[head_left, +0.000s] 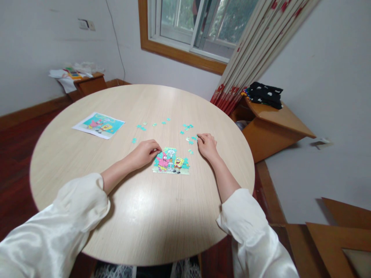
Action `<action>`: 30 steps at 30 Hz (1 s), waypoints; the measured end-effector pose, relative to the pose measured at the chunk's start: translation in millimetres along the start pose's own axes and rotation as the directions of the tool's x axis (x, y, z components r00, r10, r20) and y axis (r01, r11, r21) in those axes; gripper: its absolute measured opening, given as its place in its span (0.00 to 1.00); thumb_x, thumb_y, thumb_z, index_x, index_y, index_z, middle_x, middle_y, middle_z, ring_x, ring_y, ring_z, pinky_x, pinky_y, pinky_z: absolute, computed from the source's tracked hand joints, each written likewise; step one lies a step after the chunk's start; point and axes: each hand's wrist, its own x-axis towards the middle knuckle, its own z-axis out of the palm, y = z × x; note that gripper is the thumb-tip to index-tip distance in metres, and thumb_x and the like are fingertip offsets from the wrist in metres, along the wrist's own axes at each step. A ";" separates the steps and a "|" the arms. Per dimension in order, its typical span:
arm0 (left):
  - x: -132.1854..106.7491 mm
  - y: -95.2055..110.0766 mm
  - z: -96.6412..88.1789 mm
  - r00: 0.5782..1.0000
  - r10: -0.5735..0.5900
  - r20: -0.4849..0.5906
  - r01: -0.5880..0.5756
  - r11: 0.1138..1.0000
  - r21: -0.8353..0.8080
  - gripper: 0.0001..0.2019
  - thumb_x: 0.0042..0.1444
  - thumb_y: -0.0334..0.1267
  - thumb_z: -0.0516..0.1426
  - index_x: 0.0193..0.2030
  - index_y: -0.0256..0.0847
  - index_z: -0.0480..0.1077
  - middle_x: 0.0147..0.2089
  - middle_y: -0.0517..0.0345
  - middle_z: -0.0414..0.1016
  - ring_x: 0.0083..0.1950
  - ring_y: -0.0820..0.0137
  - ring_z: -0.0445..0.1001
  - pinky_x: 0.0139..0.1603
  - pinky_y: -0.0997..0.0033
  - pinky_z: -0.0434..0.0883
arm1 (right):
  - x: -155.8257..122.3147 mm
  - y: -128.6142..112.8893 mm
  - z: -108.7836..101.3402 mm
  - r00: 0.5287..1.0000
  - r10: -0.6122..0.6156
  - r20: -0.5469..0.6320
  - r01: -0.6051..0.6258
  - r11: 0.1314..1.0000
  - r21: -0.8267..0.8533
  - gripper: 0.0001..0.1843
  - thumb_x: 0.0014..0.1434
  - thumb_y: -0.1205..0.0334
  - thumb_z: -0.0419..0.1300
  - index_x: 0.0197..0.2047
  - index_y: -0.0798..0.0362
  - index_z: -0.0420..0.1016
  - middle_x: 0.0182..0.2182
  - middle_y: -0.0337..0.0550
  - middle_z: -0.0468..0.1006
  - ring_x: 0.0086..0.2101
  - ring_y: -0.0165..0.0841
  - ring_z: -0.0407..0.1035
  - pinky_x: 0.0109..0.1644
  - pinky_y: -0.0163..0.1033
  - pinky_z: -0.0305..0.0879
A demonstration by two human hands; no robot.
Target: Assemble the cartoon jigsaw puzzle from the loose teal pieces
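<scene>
A partly assembled jigsaw puzzle [171,164] of cartoon figures lies flat on the round wooden table [139,212]. My left hand [146,152] is closed, its fingertips at the puzzle's upper left edge; whatever they may hold is hidden. To the right, my right hand [207,144] has its thumb and index finger together on a small turquoise jigsaw piece [196,138]. Other loose pieces lie close to it, such as a turquoise piece [191,142] and a pale green piece [190,151]. Near my left hand is a single loose piece [134,140].
A printed picture sheet [100,125] lies at the table's left. Several loose pieces [141,127] are scattered beyond the puzzle. Behind stand a wooden stool with papers [91,83], a curtain [255,50] and a wooden cabinet [278,131] with a black cloth [265,94] on top.
</scene>
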 end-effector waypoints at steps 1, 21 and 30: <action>-0.2 -0.4 0.7 1.000 0.001 -0.001 -0.001 1.000 0.002 0.09 0.55 0.27 0.53 0.33 0.38 0.74 0.35 0.53 0.74 0.36 0.69 0.71 0.40 0.69 0.68 | -0.2 -0.4 -0.3 1.000 -0.001 -0.001 0.001 1.000 0.001 0.20 0.60 0.61 0.49 0.50 0.50 0.76 0.47 0.53 0.73 0.49 0.45 0.64 0.55 0.55 0.56; -2.2 -5.9 -2.4 0.985 -0.121 -0.121 0.122 0.993 0.003 0.12 0.52 0.24 0.48 0.33 0.38 0.72 0.33 0.56 0.73 0.37 0.68 0.71 0.43 0.66 0.68 | -1.4 -2.6 -1.5 1.000 0.016 0.006 -0.016 1.000 0.014 0.20 0.60 0.61 0.49 0.50 0.51 0.76 0.48 0.54 0.72 0.50 0.45 0.64 0.54 0.54 0.56; -5.6 -1.6 -12.4 0.996 -0.056 -0.076 0.056 0.998 0.005 0.16 0.48 0.23 0.46 0.29 0.37 0.75 0.35 0.55 0.71 0.38 0.70 0.71 0.45 0.67 0.69 | -1.8 -3.3 -1.3 1.000 0.018 -0.004 -0.018 0.999 0.044 0.20 0.60 0.62 0.49 0.49 0.52 0.77 0.47 0.54 0.73 0.50 0.45 0.64 0.54 0.54 0.56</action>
